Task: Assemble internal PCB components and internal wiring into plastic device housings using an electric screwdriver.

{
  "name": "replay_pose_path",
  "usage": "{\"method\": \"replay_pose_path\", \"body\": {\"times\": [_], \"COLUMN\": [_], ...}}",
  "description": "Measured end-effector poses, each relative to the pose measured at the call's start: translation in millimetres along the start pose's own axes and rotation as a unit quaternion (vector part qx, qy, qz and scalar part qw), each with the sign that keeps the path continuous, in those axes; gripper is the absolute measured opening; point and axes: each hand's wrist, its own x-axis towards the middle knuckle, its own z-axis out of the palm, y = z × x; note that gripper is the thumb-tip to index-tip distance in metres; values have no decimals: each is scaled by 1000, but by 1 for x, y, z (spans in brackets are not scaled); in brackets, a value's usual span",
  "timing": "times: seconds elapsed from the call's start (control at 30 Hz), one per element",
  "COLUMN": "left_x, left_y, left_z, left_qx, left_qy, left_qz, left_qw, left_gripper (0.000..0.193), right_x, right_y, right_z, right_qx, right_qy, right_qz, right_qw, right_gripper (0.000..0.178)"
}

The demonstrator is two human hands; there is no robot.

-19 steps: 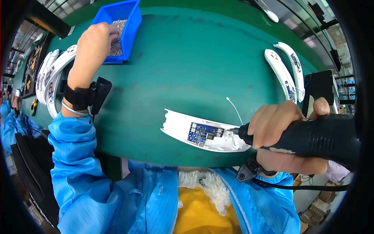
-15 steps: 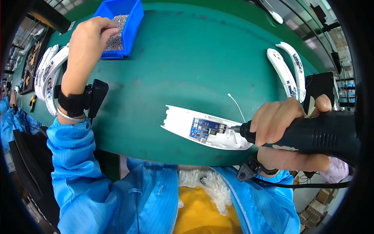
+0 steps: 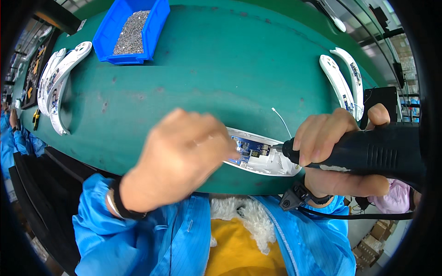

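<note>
The white curved housing [image 3: 262, 158] lies on the green counter [image 3: 207, 83] at its near edge, just in front of the person, open side up, with a small blue circuit board [image 3: 251, 148] seated in it and a thin white wire [image 3: 281, 120] rising from its far side. The right hand [image 3: 338, 154] is wrapped tightly round a black electric screwdriver [image 3: 368, 152], whose tip sits at the board's right end, touching or just above it. The left hand [image 3: 179, 156] is blurred over the housing's left end, fingers curled inward as if pinching something small; whether it holds anything I cannot tell, and its grip on the housing is hidden.

As for progress, I judge the fastening of this board to be in hand rather than finished: the driver is at the board, and the housing lies open with no cover on it. Screw heads are too small to count.

Further out, a blue bin [image 3: 131, 30] of small grey screws stands at the far left of the counter. Left of it a stack of white curved housings [image 3: 57, 85] waits near the counter's edge, and at the right two more white housings [image 3: 343, 83] lie side by side, well apart from the one being worked on. Both forearms wear blue sleeves [image 3: 138, 234], each with a dark wrist strap
</note>
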Motion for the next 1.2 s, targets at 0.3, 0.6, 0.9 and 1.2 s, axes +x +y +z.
{"method": "replay_pose_path", "body": {"times": [0.3, 0.6, 0.9, 1.2], "left_x": [-14, -19, -19, -19], "left_y": [14, 18, 15, 18], "left_z": [24, 29, 31, 35], "left_qx": [-70, -92, -52, 59], "left_qy": [31, 61, 122, 149], "left_qz": [-73, -87, -62, -34], "left_qw": [994, 990, 989, 987], "left_gripper": [10, 13, 14, 17], "right_x": [1, 7, 32, 15], "right_y": [8, -11, 6, 0], "right_z": [-6, 13, 35, 63], "right_qx": [-5, 51, 51, 51], "right_qy": [-56, -49, -55, -51], "right_qz": [-5, -9, 6, 15], "right_qw": [998, 997, 997, 997], "right_gripper": [84, 79, 79, 79]}}
